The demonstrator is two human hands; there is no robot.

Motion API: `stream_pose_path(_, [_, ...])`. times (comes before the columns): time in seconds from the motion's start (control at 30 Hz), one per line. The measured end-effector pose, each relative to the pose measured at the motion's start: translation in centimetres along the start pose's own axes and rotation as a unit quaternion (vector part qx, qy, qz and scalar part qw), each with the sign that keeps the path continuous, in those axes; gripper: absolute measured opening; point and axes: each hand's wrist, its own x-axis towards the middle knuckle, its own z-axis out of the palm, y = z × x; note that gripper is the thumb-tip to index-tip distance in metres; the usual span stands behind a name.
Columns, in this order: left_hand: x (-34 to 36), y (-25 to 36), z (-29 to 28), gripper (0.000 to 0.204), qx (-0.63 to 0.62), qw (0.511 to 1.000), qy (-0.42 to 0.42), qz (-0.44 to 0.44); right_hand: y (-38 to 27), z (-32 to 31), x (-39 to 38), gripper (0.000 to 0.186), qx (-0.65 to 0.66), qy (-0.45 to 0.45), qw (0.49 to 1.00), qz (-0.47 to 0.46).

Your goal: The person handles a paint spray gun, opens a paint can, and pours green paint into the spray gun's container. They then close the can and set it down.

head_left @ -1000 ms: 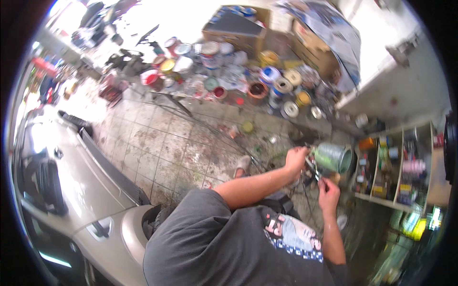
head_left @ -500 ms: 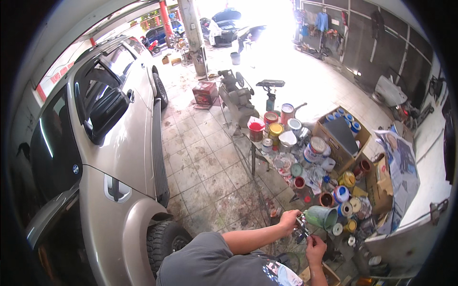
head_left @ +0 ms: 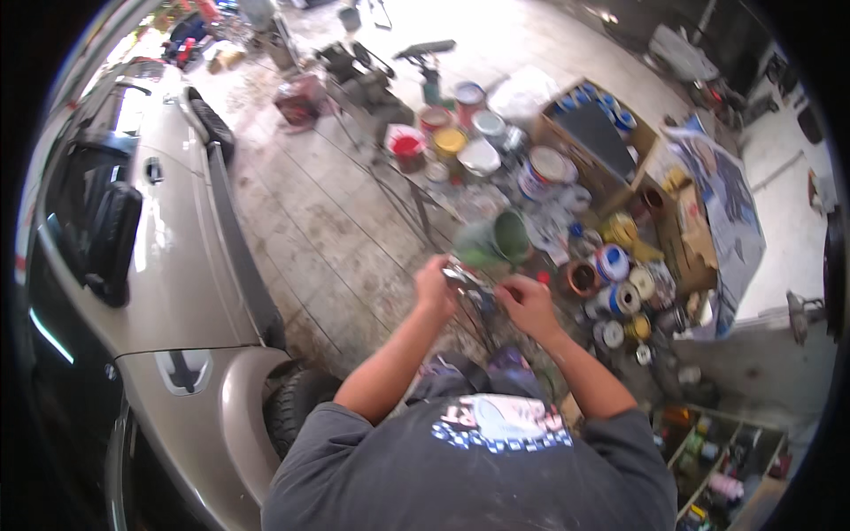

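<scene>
— What's the person working on over there by the car (head_left: 168, 292)?

— A spray gun (head_left: 474, 285), from what I can make out, with a green cup (head_left: 491, 241) on top. It sits out in front of the chest, between both hands, above the tiled floor (head_left: 319, 221) and just short of the crowd of paint cans (head_left: 496, 155).

— Who's got hold of it?

— The left hand (head_left: 434, 288) is wrapped around the metal body, fingers curled in a tight grip on it. The right hand (head_left: 527, 303) comes in from the other side, fingertips pinched narrow at the same small metal part. Whether it truly clamps something or only touches, I cannot tell; it's too small and blurred.

— Is the cup filled?

— I can see into its mouth, since it tilts toward the cans, but I can't tell if there's paint inside. No lid on it that I can see.

— So how far along, would you say?

— Early, I'd judge. The gun is off the ground and being fiddled with, not aimed at anything. The car's panels look untouched. The open cans stand about, and the cardboard boxes (head_left: 602, 142) behind them.
</scene>
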Motion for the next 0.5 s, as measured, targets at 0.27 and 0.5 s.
stream_pose_path(0.27, [-0.8, -0.5, 2.8, 0.023, -0.031, 0.998, -0.006, 0.053, -0.5, -4.2, 3.6, 0.02, -0.049, -0.053, 0.975, -0.21])
stream_pose_path(0.5, [-0.7, -2.9, 4.6, 0.023, -0.032, 0.996, 0.024, 0.08, 1.5, -6.8, 3.6, 0.02, -0.031, -0.08, 0.98, -0.18])
